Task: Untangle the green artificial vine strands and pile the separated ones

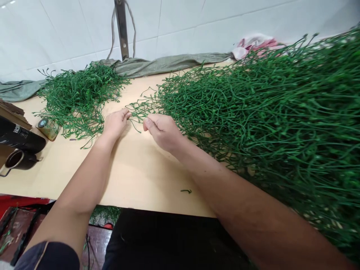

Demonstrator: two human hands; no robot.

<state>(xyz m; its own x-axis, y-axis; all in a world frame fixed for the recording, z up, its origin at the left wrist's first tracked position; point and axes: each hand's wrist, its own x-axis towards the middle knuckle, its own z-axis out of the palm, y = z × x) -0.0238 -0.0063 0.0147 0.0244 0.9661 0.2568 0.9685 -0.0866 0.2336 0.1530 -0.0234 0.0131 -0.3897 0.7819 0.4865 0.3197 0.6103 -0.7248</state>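
Note:
Thin green stems with small branched tips, like artificial plant stems, lie on the pale tabletop. My left hand is closed, thumb and fingertips pinching the end of a green stem near the middle of the table. Just to its right, my right hand is curled closed beside the loose stems; what its fingers hold is hidden. A large heap of stems spreads to the right, partly behind my right forearm. Left of my left hand lies a smaller heap of stems.
At the left edge are a black cylinder, a dark mug and a small jar. A rolled grey-green cloth runs along the wall, below a metal upright. One short green piece lies near the front edge.

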